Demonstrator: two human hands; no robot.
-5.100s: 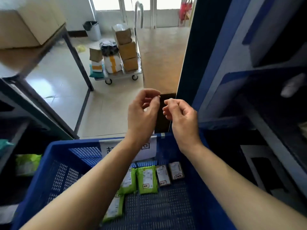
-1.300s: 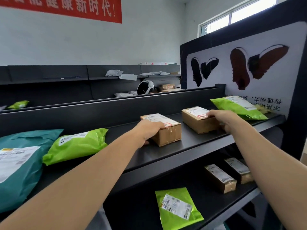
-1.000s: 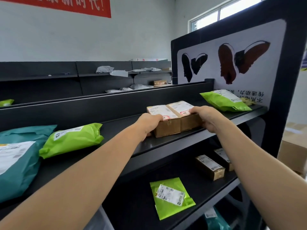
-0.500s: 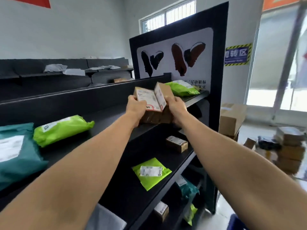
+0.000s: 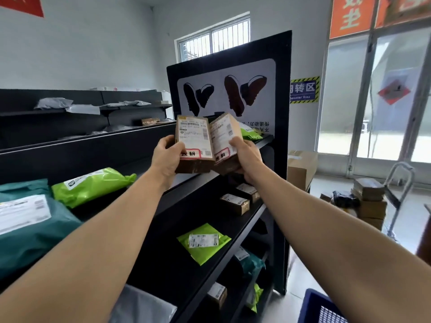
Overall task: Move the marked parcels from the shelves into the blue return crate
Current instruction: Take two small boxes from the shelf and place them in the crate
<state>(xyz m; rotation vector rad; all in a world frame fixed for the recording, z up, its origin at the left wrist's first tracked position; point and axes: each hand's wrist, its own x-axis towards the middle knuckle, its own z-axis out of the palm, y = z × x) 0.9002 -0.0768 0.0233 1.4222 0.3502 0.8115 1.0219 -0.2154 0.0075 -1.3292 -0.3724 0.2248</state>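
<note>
Two small brown cardboard parcels are held up side by side in front of the top shelf, their white labels facing me, each with a red-outlined mark at its lower edge. My left hand (image 5: 166,157) grips the left parcel (image 5: 194,141) from its left side. My right hand (image 5: 246,155) grips the right parcel (image 5: 224,138) from its right side. The two boxes touch along their inner edges. A corner of the blue return crate (image 5: 312,306) shows at the bottom right, on the floor.
The black shelf unit (image 5: 186,206) holds green mailers (image 5: 93,185), a teal mailer (image 5: 28,224), small brown boxes (image 5: 234,202) and a green mailer (image 5: 203,241) lower down. A cardboard box (image 5: 300,169) and a trolley (image 5: 396,190) with stacked boxes stand at right.
Both hands have lifted the two boxes off the top shelf and tilted their labels toward me. My view has swung right, bringing the crate's corner into sight.
</note>
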